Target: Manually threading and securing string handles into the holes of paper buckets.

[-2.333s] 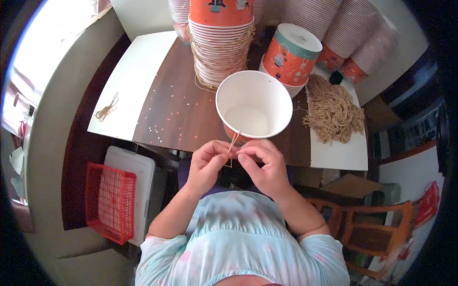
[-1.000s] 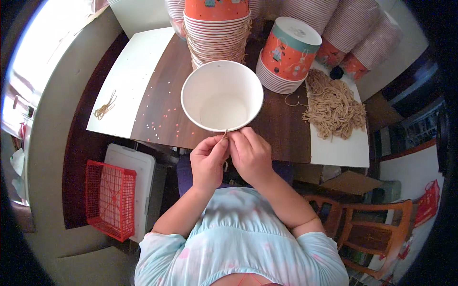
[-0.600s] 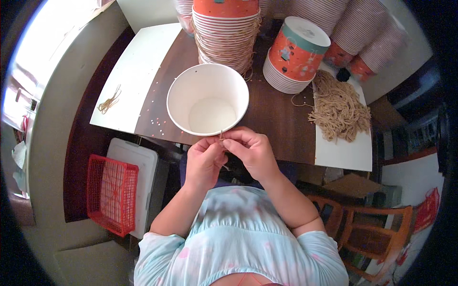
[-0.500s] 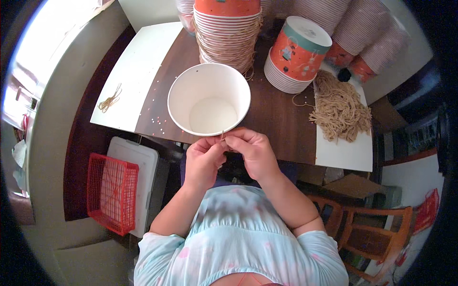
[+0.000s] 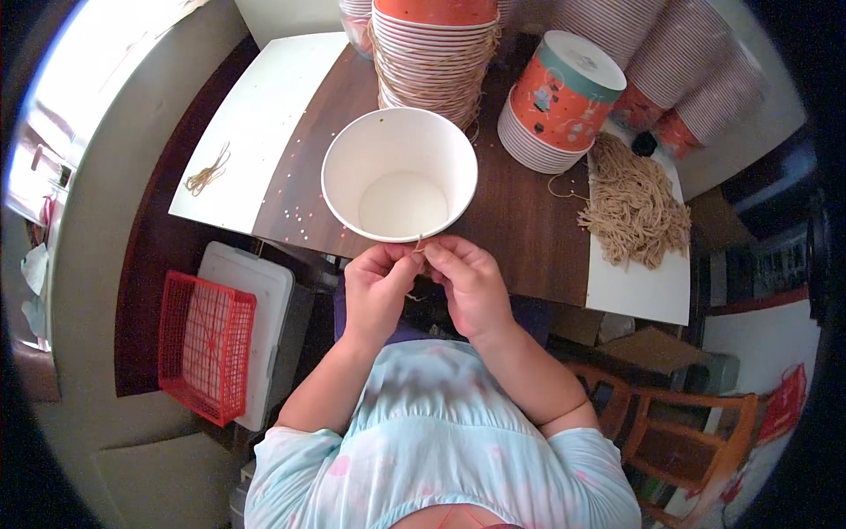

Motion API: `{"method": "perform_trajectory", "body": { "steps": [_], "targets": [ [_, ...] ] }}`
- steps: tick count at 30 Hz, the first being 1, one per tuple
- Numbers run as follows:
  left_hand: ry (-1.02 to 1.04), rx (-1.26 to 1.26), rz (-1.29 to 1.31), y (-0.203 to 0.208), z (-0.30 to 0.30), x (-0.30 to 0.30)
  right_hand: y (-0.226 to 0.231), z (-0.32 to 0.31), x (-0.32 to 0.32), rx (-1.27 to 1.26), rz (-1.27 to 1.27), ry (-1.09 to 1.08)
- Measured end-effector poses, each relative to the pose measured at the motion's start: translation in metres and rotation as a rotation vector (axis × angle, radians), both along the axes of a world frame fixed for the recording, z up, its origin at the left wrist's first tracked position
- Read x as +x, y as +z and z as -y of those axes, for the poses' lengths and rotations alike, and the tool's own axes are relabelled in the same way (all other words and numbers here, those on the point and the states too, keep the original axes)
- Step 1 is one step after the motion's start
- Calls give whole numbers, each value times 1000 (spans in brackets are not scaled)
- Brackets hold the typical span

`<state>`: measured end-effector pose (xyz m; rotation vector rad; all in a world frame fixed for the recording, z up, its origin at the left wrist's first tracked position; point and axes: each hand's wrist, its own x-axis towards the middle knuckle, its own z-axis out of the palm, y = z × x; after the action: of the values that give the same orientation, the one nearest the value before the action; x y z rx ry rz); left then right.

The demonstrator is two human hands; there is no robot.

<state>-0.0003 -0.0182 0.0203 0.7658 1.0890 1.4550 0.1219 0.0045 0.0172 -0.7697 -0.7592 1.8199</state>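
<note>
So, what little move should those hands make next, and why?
Probably gently draw the thin cord snug: the left hand and right hand meet around it just at the near rim of the white-lined tub, and a short end sticks up between them. Whether a knot has formed is too small to tell.

One tub [image 5: 399, 176] is at the near edge of the table [image 5: 538, 234]. Behind it stands a tub stack [image 5: 432, 70], and at right a second stack [image 5: 566, 101]. Near the left edge lies a string bundle [image 5: 208, 175]; near the right, a string heap [image 5: 639, 207].
</note>
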Motion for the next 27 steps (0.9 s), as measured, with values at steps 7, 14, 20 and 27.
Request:
{"method": "perform_trajectory", "body": {
  "steps": [7, 14, 20, 27],
  "targets": [
    [35, -22, 238, -6, -1, 7, -10, 0, -4, 129, 136, -136],
    [82, 45, 215, -10, 0, 10, -10, -3, -2, 237, 349, -156],
    [13, -55, 15, -7, -3, 3, -1, -1, 0, 187, 198, -104],
    [-95, -97, 115, 0, -4, -3, 2, -4, 1, 387, 508, -236]
  ]
}}
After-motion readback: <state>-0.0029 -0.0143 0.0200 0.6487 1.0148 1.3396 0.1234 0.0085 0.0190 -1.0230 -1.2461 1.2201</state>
